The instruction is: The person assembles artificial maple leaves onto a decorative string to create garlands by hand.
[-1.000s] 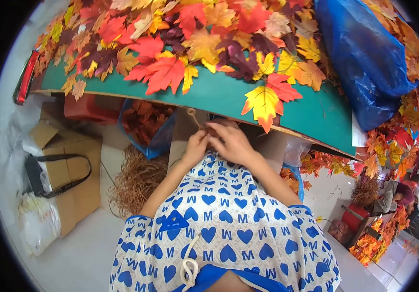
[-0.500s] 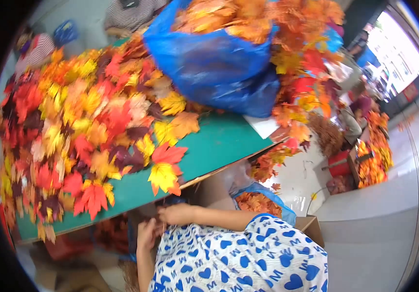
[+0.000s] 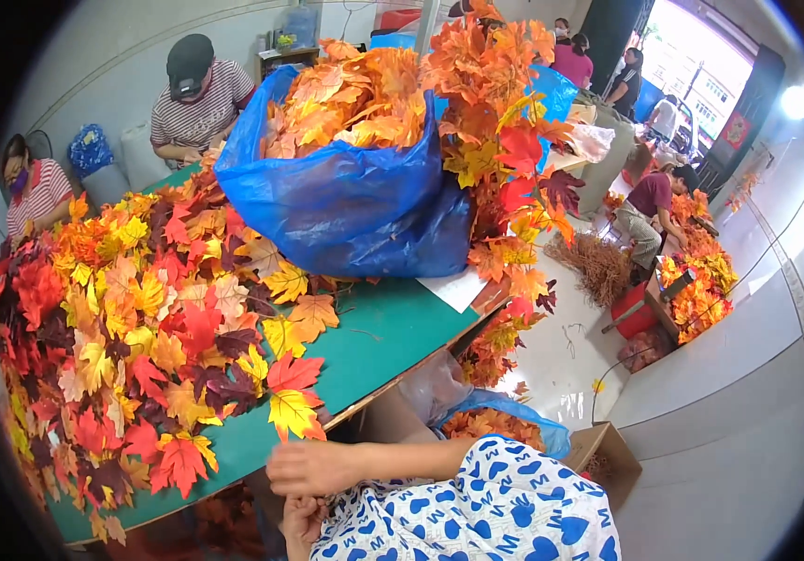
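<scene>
My right hand [image 3: 313, 468] is just off the table's front edge, its back toward me and its fingers bent together. Right below it, my left hand [image 3: 304, 516] has its fingers curled in. Whatever the two hands may hold is hidden behind the fingers. Nearest to them, a yellow artificial maple leaf [image 3: 294, 413] with a red leaf [image 3: 294, 374] behind it overhangs the edge of the green tabletop [image 3: 385, 323]. A heap of artificial maple leaves [image 3: 154, 323] in red, orange, yellow and dark purple spreads over the table's left part.
A blue plastic bag [image 3: 355, 210] full of orange leaves stands on the table. Leaf garlands [image 3: 491, 140] hang beside it. Below are another blue bag [image 3: 552, 438] and a cardboard box [image 3: 615, 458]. Across the table, two people in striped shirts [image 3: 220, 103] sit; others work at the right.
The view has shifted, bringing more of the room and the people into sight. My right hand now lies over my left; before, the two met side by side at the fingertips.
</scene>
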A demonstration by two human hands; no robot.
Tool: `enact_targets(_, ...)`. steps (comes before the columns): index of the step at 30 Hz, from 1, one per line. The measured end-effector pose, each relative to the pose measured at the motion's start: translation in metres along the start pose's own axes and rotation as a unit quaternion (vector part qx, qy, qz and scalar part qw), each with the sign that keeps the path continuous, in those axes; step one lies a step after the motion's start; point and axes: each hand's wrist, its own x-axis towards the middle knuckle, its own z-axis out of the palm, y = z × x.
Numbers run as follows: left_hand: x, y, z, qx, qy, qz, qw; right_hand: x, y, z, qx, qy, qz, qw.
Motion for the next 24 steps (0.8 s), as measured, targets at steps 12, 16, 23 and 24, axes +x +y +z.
enact_targets(12, -0.011, 0.023, 0.024, -0.104, -0.053, 0.08, 0.99, -0.016, 0.102, -0.045, -0.006, -0.137, 0.228, 0.964)
enact_targets(16, -0.016, 0.021, 0.034, -0.132, -0.062, 0.102, 0.984, -0.016, 0.114, -0.047, -0.041, -0.134, 0.211, 0.967)
enact_targets(23, -0.015, 0.015, 0.051, -0.101, -0.031, 0.098, 0.99, 0.015, 0.09, -0.06, -0.095, -0.132, 0.227, 0.96)
enact_targets(24, -0.016, 0.012, 0.049, -0.102, -0.031, 0.098, 0.989, 0.02, 0.088, -0.061, -0.134, -0.062, 0.225, 0.963)
